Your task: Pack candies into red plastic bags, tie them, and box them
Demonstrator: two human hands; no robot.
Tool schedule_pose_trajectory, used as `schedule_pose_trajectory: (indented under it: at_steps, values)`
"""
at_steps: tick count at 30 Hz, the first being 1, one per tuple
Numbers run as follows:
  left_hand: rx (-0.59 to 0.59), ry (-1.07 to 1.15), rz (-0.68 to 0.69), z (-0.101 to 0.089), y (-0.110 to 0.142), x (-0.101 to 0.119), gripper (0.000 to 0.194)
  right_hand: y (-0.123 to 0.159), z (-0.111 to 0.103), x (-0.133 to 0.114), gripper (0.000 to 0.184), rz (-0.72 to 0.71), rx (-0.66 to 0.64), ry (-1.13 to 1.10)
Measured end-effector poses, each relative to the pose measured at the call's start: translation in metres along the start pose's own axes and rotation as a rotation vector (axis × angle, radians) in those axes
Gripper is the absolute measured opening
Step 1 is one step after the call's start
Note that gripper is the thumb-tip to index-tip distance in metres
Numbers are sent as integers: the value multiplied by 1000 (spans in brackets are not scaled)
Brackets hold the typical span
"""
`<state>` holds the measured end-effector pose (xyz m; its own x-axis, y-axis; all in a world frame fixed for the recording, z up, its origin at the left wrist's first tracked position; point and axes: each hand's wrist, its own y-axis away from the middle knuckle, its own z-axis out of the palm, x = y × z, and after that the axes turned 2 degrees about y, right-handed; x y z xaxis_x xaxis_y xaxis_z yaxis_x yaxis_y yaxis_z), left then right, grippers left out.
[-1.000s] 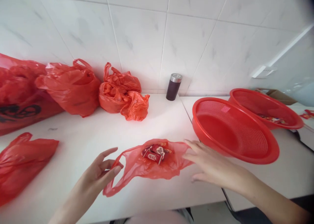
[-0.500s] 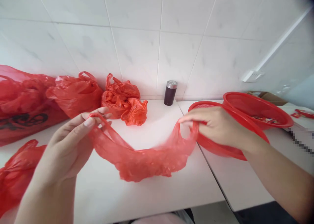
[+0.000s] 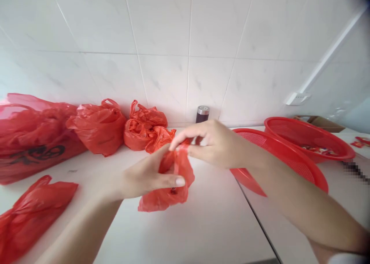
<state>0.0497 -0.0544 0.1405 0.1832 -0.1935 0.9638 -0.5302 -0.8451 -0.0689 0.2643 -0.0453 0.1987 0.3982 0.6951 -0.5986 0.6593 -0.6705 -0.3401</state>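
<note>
A crumpled red plastic bag (image 3: 176, 194) hangs bunched between my hands above the white table. My left hand (image 3: 144, 179) closes round its side, the thumb lying across the front. At its top, the fingertips of my right hand (image 3: 214, 142) pinch a handle or gathered edge. Something small and dark shows through the film under my left thumb; I cannot make out what it is. Just behind my hands, part of another crumpled red bag (image 3: 162, 137) is covered by my fingers.
Full red bags (image 3: 100, 127) line the wall at left, and a red bag (image 3: 43, 214) lies nearer. A dark flask (image 3: 202, 113) stands at the back. On the right are a red mesh basket (image 3: 319, 179) and a red basin (image 3: 270, 126) holding small wrapped items.
My hands have come together, and the bag that was stretched between them is now bunched up. The view has tilted upward slightly, and my right hand now partly covers the flask.
</note>
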Motion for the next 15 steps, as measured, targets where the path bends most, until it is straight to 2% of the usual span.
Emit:
schedule_pose_trajectory:
  at_steps: [2, 3, 6, 10, 13, 15]
  values:
    - [-59, -65, -76, 6, -12, -1, 21, -12, 16, 2, 25, -62, 36, -67]
    - [-50, -56, -116, 7, -16, -3, 23, -17, 23, 6, 29, -76, 81, -95]
    - [106, 128, -198, 5, -21, -11, 33, -19, 39, 30, 37, -8, 171, -194]
    - [108, 265, -212, -2, -18, -22, 39, -1, 48, 53, 15, 166, 92, -340]
    - [53, 301, -169, -7, -15, -25, 37, 22, 49, 39, 8, 146, 208, -339]
    - [-9, 342, -149, -10, -13, -25, 33, 36, 47, 22, 6, 33, 125, -338]
